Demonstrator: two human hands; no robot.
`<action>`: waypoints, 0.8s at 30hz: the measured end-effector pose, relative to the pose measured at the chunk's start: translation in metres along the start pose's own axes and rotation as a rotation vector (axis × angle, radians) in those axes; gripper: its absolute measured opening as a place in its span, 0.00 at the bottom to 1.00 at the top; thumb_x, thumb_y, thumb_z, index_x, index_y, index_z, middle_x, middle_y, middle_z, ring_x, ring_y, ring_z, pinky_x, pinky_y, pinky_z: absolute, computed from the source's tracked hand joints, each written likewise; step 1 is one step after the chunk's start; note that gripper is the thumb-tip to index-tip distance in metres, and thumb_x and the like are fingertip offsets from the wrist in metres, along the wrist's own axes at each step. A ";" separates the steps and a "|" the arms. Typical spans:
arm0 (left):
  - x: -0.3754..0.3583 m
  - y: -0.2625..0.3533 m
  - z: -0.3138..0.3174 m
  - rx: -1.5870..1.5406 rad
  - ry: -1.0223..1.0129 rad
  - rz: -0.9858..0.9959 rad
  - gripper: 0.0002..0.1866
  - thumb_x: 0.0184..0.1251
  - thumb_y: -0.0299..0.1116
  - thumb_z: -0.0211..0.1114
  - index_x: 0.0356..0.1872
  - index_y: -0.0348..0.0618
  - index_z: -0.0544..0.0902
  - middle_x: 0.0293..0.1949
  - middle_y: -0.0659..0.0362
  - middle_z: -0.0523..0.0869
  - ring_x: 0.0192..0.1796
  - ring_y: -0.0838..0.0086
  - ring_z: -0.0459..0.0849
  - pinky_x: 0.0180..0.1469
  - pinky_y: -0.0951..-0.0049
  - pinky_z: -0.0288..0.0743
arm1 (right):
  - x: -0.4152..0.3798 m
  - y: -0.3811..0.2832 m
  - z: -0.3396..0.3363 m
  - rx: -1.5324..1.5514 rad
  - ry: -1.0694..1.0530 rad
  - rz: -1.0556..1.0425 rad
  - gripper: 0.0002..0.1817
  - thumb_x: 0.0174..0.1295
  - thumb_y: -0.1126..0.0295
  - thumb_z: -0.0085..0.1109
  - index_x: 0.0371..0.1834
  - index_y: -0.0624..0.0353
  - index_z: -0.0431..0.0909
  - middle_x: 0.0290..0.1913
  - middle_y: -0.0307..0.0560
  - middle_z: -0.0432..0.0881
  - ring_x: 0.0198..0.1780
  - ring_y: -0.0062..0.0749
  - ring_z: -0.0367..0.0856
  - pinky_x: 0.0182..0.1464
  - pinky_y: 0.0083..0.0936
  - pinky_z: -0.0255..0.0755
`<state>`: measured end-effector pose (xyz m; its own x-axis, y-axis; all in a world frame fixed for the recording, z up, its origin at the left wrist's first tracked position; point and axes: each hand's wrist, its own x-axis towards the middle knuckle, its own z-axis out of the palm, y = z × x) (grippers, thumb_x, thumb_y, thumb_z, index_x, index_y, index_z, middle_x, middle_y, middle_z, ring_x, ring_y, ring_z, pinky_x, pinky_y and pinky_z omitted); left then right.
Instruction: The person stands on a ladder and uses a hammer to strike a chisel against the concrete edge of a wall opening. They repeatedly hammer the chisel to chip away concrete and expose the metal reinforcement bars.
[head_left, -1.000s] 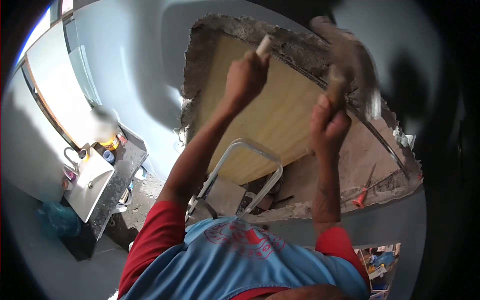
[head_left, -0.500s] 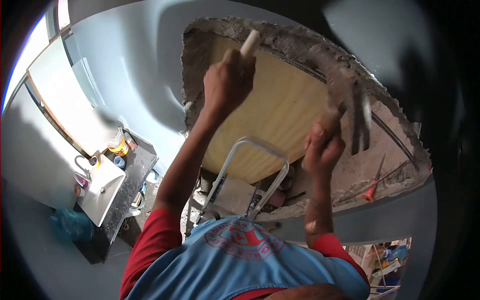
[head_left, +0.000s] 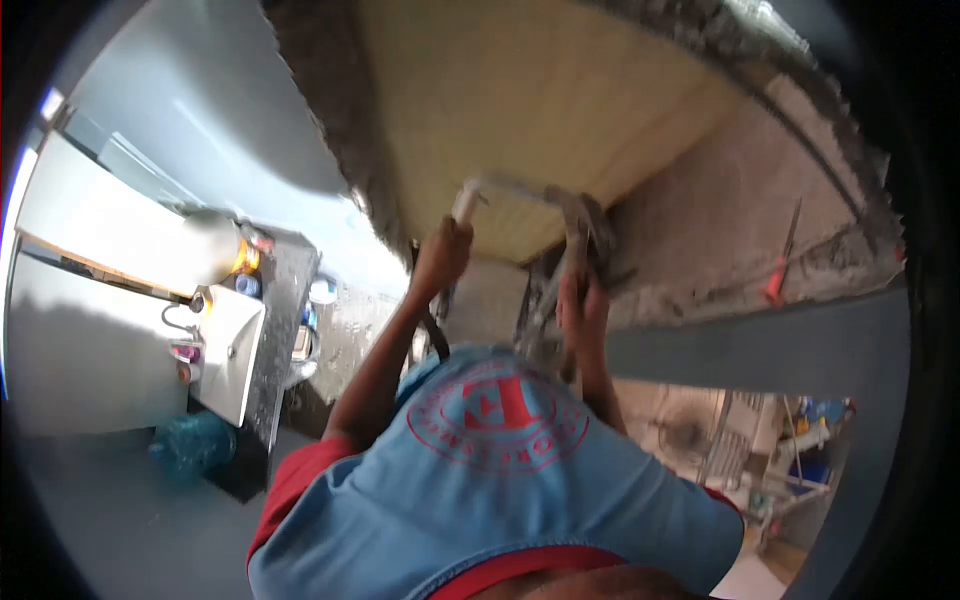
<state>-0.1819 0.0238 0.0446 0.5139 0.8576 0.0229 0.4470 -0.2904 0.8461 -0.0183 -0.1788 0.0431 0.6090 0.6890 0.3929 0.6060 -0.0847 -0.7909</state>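
Where the left hand (head_left: 441, 262) grips: the fingers are closed around a pale cylindrical handle (head_left: 465, 203), whose end projects above the fist; any blade or tip cannot be made out.
Right hand (head_left: 583, 300): fingers closed around the shaft of a hammer (head_left: 580, 215), below the head.
Hammer handling: judged rigid and head-heavy, with low risk of breakage; dust could make the shaft slippery. Best hold is low on the shaft, clear of the head.
Hammer axis: runs steeply up the view, head uppermost. The head is blurred; which way its striking face points cannot be told.
Pale handle: judged light, stiff and smooth; best taken around its middle, with fingers off the exposed end. Its axis slants up and slightly to the right.
Stepladder (head_left: 515, 187): its top rail shows between and behind the two tools; contact with either cannot be confirmed.
Plywood panel (head_left: 500, 110): beyond the hands, within a rough broken wall edge (head_left: 335, 120).
Screwdriver (head_left: 776, 282): red-handled, on the ledge at right, shaft pointing up the view.
Sink (head_left: 232, 350): well apart at left, with a blue water jug (head_left: 195, 447) near it.
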 end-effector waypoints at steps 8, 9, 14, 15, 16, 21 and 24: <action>-0.003 -0.039 0.014 0.160 0.004 0.052 0.14 0.69 0.38 0.59 0.44 0.39 0.69 0.31 0.37 0.81 0.36 0.38 0.81 0.34 0.44 0.73 | -0.042 0.020 -0.021 0.019 0.025 0.414 0.19 0.68 0.53 0.60 0.32 0.59 0.73 0.18 0.35 0.70 0.17 0.19 0.69 0.19 0.23 0.61; -0.009 -0.015 0.003 0.114 0.130 0.090 0.14 0.68 0.36 0.61 0.46 0.41 0.68 0.33 0.36 0.81 0.37 0.37 0.80 0.34 0.45 0.73 | -0.040 0.013 -0.024 0.057 0.012 0.345 0.18 0.68 0.55 0.60 0.34 0.59 0.73 0.18 0.35 0.69 0.18 0.19 0.68 0.20 0.24 0.61; 0.011 0.131 -0.060 0.024 0.360 0.464 0.18 0.68 0.33 0.62 0.53 0.37 0.68 0.35 0.40 0.83 0.36 0.41 0.83 0.34 0.48 0.75 | -0.012 0.012 -0.033 0.221 0.122 0.300 0.21 0.71 0.50 0.52 0.33 0.59 0.71 0.16 0.35 0.68 0.15 0.17 0.67 0.17 0.20 0.58; 0.014 0.164 -0.067 0.005 0.332 0.578 0.19 0.68 0.33 0.63 0.53 0.37 0.69 0.36 0.41 0.83 0.36 0.43 0.84 0.34 0.51 0.76 | 0.008 -0.011 -0.041 0.312 0.157 0.237 0.23 0.72 0.48 0.50 0.33 0.59 0.71 0.16 0.35 0.68 0.15 0.17 0.66 0.17 0.20 0.58; 0.019 0.196 -0.072 -0.015 0.303 0.682 0.19 0.67 0.34 0.64 0.53 0.37 0.70 0.38 0.42 0.84 0.37 0.45 0.84 0.34 0.54 0.78 | 0.023 -0.029 -0.052 0.398 0.183 0.178 0.24 0.72 0.46 0.48 0.33 0.60 0.70 0.15 0.35 0.67 0.15 0.17 0.66 0.17 0.20 0.58; 0.027 0.332 -0.063 0.017 0.386 1.152 0.16 0.64 0.30 0.67 0.49 0.37 0.73 0.37 0.46 0.84 0.34 0.51 0.86 0.33 0.59 0.79 | 0.096 -0.078 -0.093 0.511 0.522 -0.232 0.26 0.73 0.44 0.44 0.37 0.59 0.67 0.20 0.39 0.68 0.18 0.19 0.68 0.19 0.18 0.61; 0.037 0.374 -0.051 0.014 0.600 1.344 0.15 0.65 0.33 0.65 0.45 0.35 0.72 0.34 0.44 0.84 0.30 0.51 0.86 0.29 0.58 0.79 | 0.127 -0.126 -0.118 0.519 0.703 -0.364 0.28 0.72 0.42 0.43 0.36 0.60 0.67 0.20 0.40 0.68 0.18 0.21 0.69 0.19 0.19 0.62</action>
<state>-0.0325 -0.0314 0.3891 0.1670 -0.0113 0.9859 -0.1011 -0.9949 0.0058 0.0430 -0.1656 0.2478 0.6987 0.0036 0.7154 0.6192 0.4978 -0.6073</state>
